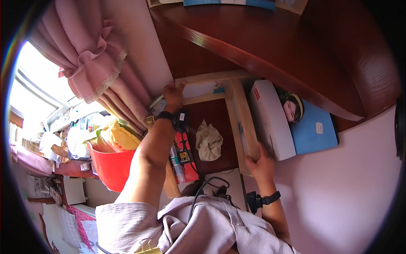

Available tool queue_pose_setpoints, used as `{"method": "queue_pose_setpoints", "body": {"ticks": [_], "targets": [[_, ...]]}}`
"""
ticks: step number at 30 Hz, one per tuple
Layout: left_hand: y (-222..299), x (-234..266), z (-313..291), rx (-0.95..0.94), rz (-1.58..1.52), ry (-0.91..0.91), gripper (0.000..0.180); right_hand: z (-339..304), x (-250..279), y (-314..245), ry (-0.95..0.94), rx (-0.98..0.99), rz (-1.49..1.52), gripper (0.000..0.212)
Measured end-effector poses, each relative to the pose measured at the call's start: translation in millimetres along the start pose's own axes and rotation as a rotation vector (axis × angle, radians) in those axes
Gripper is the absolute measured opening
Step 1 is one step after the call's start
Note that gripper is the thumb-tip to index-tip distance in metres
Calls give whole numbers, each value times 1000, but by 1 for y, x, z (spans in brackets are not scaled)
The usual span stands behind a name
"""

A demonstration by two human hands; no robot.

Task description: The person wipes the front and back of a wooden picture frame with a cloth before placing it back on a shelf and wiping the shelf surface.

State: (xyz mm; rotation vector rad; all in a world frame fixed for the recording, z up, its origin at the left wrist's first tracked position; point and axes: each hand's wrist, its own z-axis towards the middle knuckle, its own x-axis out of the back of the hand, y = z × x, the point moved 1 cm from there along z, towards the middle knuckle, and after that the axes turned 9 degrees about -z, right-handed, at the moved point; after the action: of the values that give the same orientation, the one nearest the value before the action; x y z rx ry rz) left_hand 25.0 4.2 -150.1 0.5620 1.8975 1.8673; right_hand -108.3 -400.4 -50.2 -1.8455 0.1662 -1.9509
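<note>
A light wooden U-shaped frame (242, 114), like a small desktop rack, stands on a dark red-brown tabletop (220, 111). My left hand (172, 96) is closed on its far left corner. Near the front end of its right side, my right hand (263, 166) grips the wood between thumb and fingers. Inside the frame lies a crumpled beige cloth (209, 140), apart from both hands. Beside my left forearm is a flat red and black package (185, 156), with a clear blue-tinted tube (176, 163) on its left side.
A white box (270, 120) and a blue folder-like item (315, 133) stand right of the frame. A curved dark wooden shelf (270, 55) overhangs the far side. At left are a red bin (111, 167) holding a yellow bag (118, 136), and a pink curtain (91, 55).
</note>
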Motion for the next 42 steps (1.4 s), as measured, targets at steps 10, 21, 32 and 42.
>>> {"method": "queue_pose_setpoints", "body": {"ticks": [10, 21, 32, 42], "targets": [[40, -13, -81, -362, 30, -225, 46, -10, 7, 8, 17, 14, 30, 64], [121, -56, -211, -1126, 638, -1313, 75, -50, 27, 34, -155, -60, 127, 65], [140, -93, -238, -855, 966, -1952, 57, -66, 49, 47, -162, -7, 352, 63], [240, -54, -250, -435, 745, -2001, 52, -53, 146, 40, -554, -45, 876, 64]]}}
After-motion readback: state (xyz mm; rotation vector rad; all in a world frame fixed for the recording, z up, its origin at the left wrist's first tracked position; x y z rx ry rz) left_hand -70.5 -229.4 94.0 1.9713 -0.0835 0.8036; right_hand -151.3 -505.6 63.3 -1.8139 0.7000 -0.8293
